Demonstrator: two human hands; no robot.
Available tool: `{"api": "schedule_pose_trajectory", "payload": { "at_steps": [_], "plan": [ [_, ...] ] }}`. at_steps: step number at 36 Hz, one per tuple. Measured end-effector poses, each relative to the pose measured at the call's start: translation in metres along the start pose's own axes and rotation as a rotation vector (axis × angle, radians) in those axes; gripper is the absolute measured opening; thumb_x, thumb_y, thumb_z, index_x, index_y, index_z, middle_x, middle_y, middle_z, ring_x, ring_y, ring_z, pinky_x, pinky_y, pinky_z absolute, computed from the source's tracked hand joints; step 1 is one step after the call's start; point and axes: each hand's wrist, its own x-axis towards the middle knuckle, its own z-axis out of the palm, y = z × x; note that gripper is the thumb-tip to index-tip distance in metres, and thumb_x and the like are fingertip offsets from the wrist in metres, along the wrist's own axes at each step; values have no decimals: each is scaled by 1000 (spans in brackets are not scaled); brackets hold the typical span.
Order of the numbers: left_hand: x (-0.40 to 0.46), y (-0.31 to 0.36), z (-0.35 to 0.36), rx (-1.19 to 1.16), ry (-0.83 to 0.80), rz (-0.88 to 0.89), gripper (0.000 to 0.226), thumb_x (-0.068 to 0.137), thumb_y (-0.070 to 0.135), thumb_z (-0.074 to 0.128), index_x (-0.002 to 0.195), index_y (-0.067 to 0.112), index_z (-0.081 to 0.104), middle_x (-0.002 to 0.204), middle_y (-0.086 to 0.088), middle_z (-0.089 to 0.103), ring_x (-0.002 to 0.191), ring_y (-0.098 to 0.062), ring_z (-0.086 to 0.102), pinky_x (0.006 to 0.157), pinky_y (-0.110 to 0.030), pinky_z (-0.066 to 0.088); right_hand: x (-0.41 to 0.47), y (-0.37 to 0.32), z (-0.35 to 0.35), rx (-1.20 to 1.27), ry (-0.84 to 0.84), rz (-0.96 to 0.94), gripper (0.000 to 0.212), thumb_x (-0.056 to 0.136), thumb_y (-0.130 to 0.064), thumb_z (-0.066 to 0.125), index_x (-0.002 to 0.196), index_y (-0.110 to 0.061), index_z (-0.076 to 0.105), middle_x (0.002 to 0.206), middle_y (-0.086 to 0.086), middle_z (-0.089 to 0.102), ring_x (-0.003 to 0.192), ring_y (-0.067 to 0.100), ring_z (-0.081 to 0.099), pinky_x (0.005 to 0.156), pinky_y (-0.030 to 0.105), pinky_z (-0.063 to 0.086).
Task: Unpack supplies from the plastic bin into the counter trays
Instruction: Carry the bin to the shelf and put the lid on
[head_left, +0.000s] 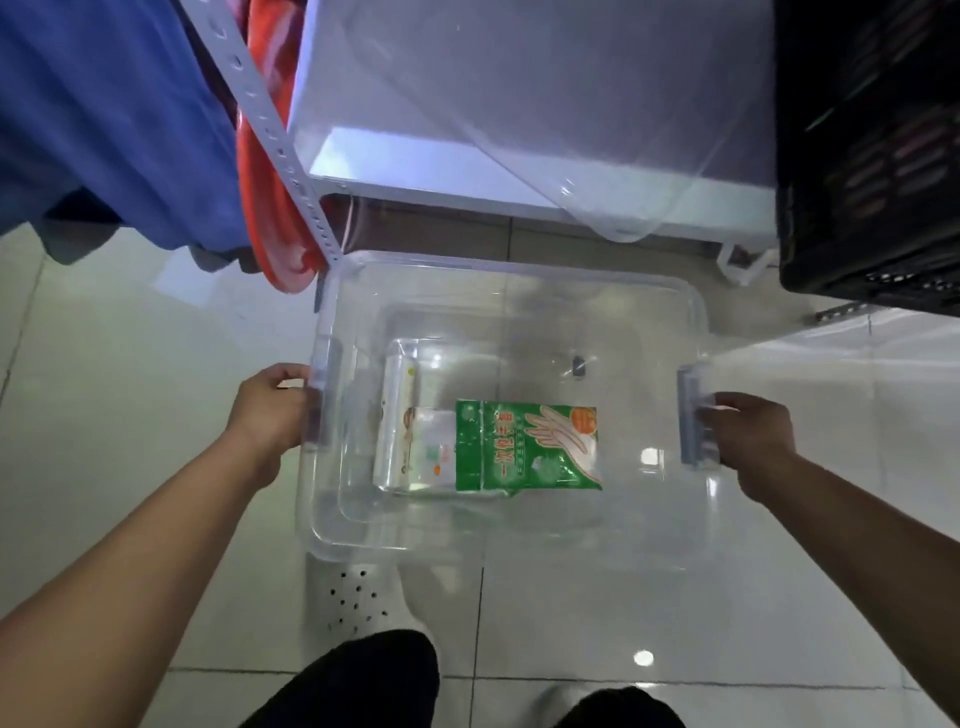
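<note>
A clear plastic bin (519, 291) is held above a white tiled floor. My left hand (272, 408) grips the latch handle on its left side. My right hand (745, 436) grips the grey-blue latch handle on its right side. Inside the bin lies a green packet of disposable gloves (527, 447). Left of it sits a clear, white-printed packet (410, 441), partly under the green one. A small dark object (578, 365) shows at the bin's far inner wall.
A white shelf unit (467, 171) stands just beyond the bin with a clear lid (597, 130) leaning on it. A black crate (872, 156) sits at the right, blue and orange cloth (130, 119) hangs at the left. My legs and shoe (353, 608) are below.
</note>
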Motion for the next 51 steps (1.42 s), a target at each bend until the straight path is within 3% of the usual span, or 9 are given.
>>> {"api": "schedule_pose_trajectory", "payload": {
  "at_steps": [11, 16, 22, 25, 31, 35, 39, 45, 51],
  "plan": [
    [26, -9, 4, 13, -72, 141, 17, 89, 2, 59, 95, 14, 68, 84, -13, 68, 72, -28, 61, 60, -33, 55, 24, 22, 9, 24, 26, -251, 8, 76, -19, 78, 80, -25, 75, 78, 8, 76, 75, 31, 74, 81, 54, 59],
    [29, -12, 7, 198, -28, 226, 13, 90, 8, 60, 98, 16, 68, 96, -12, 73, 91, -35, 68, 90, -51, 55, 37, 35, 8, -22, 39, -393, 8, 81, -21, 74, 88, -21, 78, 76, 2, 75, 72, 27, 72, 77, 47, 60],
    [11, 4, 19, 647, 2, 290, 31, 95, 12, 53, 125, 17, 54, 113, -8, 67, 91, -22, 62, 70, -31, 48, 41, 44, 7, -72, 22, -445, 20, 83, -24, 73, 66, -13, 74, 55, 7, 67, 49, 23, 60, 50, 25, 44],
    [-11, 11, 28, 1003, 12, 310, 37, 96, 14, 49, 133, 9, 47, 129, -14, 61, 105, -29, 61, 86, -33, 49, 37, 42, -1, -131, -2, -407, 25, 82, -28, 73, 63, -12, 71, 48, 5, 65, 48, 23, 61, 53, 26, 43],
    [-26, 20, 46, 1225, 102, 329, 76, 87, 31, 58, 151, 17, 19, 150, -12, 39, 128, -33, 48, 103, -43, 45, 22, 34, 11, -362, 206, -724, 49, 86, -20, 67, 133, -19, 56, 130, 16, 55, 123, 39, 45, 93, 49, 48],
    [-44, 9, 69, 1261, 176, 710, 89, 86, 39, 62, 156, 31, 9, 163, -2, 19, 144, -28, 31, 107, -42, 42, 1, -7, 40, -207, 198, -1195, 60, 81, -14, 71, 138, -13, 53, 139, 16, 52, 131, 38, 43, 107, 52, 38],
    [-64, -12, 91, 1465, 139, 715, 84, 94, 47, 49, 157, 33, -4, 167, -1, -6, 153, -26, -2, 121, -49, 6, 4, -72, 68, -425, 162, -1234, 67, 90, -29, 60, 151, -21, 31, 159, 8, 27, 147, 30, 20, 118, 51, 23],
    [-77, -33, 105, 1526, 184, 778, 78, 98, 34, 42, 157, 25, -8, 165, -2, -15, 152, -27, -13, 119, -48, -10, 38, -131, 89, -810, 218, -1115, 54, 91, -23, 57, 142, -30, 39, 162, 11, 13, 149, 36, 0, 116, 59, 9],
    [-75, -57, 89, 1518, 205, 749, 81, 95, 33, 46, 157, 31, -6, 166, 0, -13, 152, -26, -13, 115, -48, -17, 33, -111, 83, -777, 384, -1257, 50, 82, -4, 62, 128, -24, 52, 137, 10, 47, 137, 32, 32, 109, 56, 26]
  ]
}}
